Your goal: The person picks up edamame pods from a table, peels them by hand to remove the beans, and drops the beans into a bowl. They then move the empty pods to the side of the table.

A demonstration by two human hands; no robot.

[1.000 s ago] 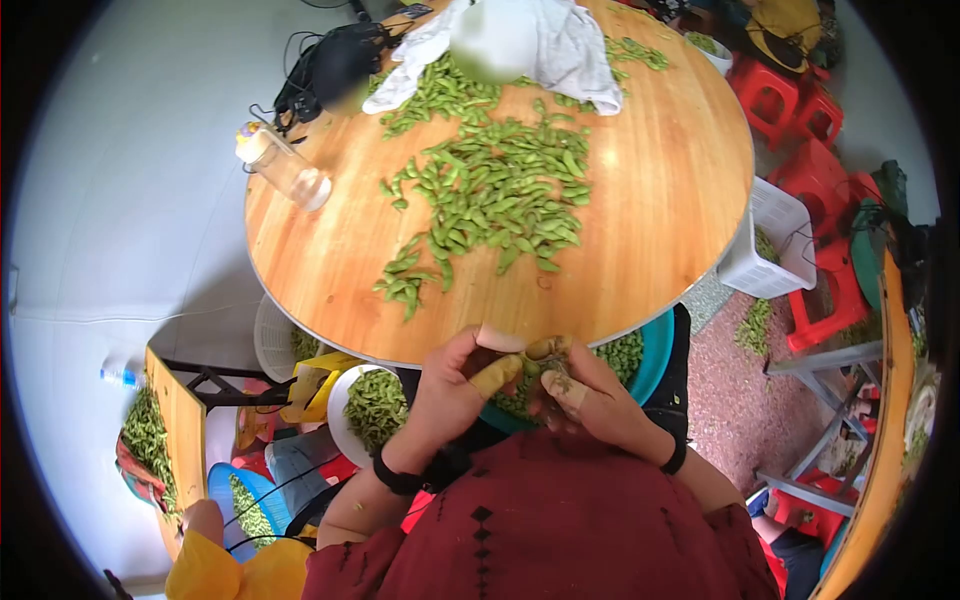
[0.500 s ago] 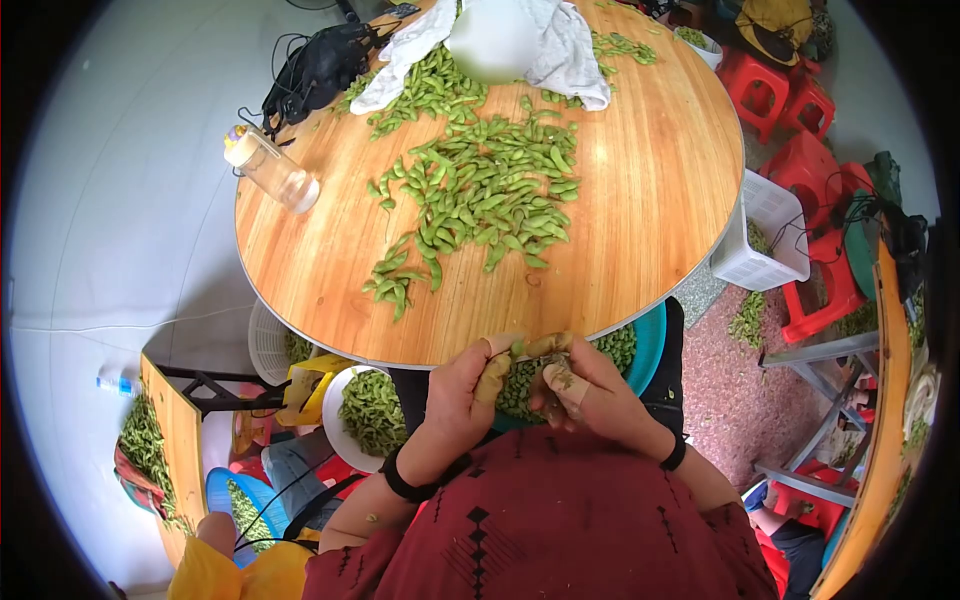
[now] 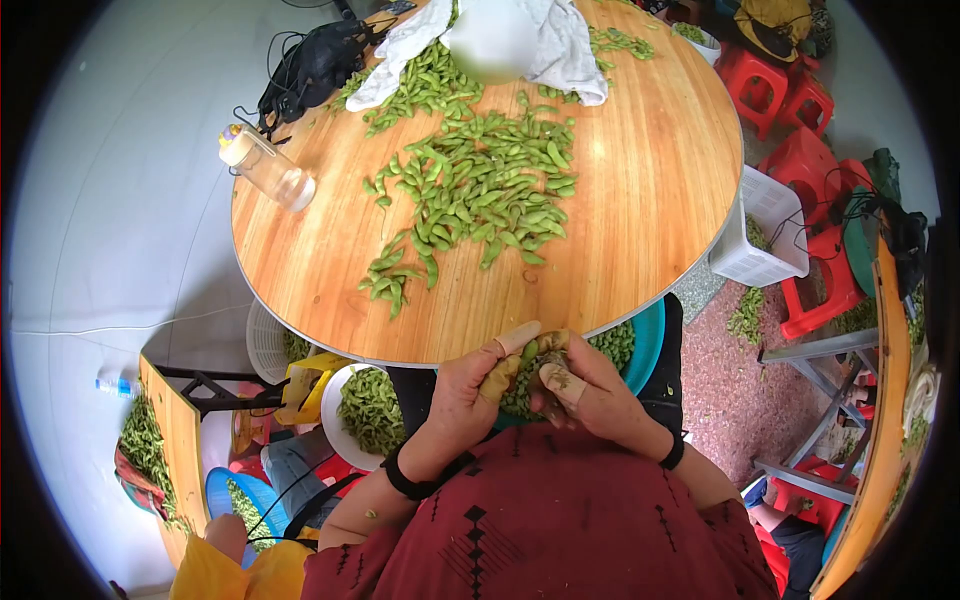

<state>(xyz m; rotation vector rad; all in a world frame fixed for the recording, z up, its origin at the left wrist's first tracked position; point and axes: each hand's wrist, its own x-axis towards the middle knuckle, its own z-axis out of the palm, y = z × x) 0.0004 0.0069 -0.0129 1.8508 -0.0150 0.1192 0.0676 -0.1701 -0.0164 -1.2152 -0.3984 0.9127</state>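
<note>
My left hand (image 3: 468, 385) and my right hand (image 3: 598, 392) meet at the table's front edge, over a teal basin (image 3: 653, 345) of shelled green beans (image 3: 615, 345). A small green edamame pod (image 3: 529, 351) shows between their fingertips. Both hands are closed around it, with stained coverings on some fingers. Part of the pod is hidden by the fingers. Beyond them, a pile of edamame pods (image 3: 485, 190) lies across the round wooden table (image 3: 310, 270).
A clear bottle (image 3: 268, 172) stands at the table's left, near a black bag (image 3: 310, 72). Below left is a white bowl of pods (image 3: 370, 412). To the right are a white crate (image 3: 762, 235) and red stools (image 3: 825, 270). A white cloth (image 3: 565, 55) lies at the far side.
My left thumb and fingers have shifted up and right toward my right hand, and more of the green pod shows between them. The view has moved slightly.
</note>
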